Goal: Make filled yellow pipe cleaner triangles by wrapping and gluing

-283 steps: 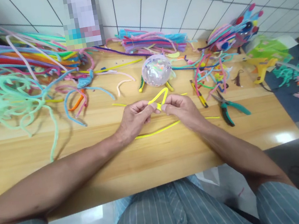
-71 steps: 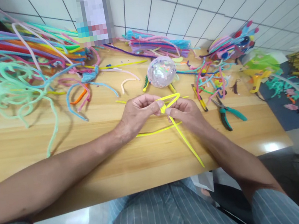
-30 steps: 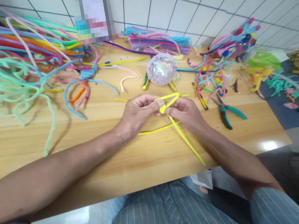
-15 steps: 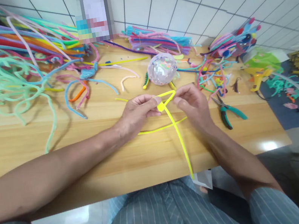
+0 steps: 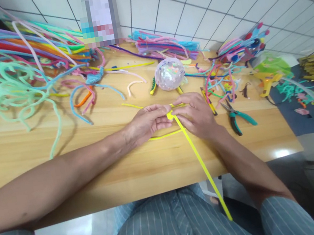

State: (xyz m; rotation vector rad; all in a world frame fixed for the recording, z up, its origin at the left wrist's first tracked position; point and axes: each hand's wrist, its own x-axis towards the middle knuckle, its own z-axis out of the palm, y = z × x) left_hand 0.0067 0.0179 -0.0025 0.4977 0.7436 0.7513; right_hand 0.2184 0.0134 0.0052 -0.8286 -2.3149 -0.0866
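Note:
A yellow pipe cleaner (image 5: 200, 162) is bent into a small coiled knot at its upper end, and its long tail hangs past the table's front edge. My left hand (image 5: 151, 120) pinches the knot between thumb and fingers. Close against it, my right hand (image 5: 194, 113) has its fingers closed around the upper part of the same pipe cleaner; its fingertips partly hide the knot. Beneath both hands another yellow pipe cleaner (image 5: 164, 135) lies on the wooden table (image 5: 101, 183).
Pliers (image 5: 238, 118) and a yellow-black cutter (image 5: 209, 102) lie right of my right hand. Beyond the hands stands a clear dome-shaped container (image 5: 169, 74). Tangled green pipe cleaners (image 5: 13, 87) fill the left side; a yellow glue gun (image 5: 267, 81) sits at the right.
The open loop between my hands has closed up. My right hand has moved left against the knot, and the hanging tail has swung right and reaches lower. The cutter is now uncovered.

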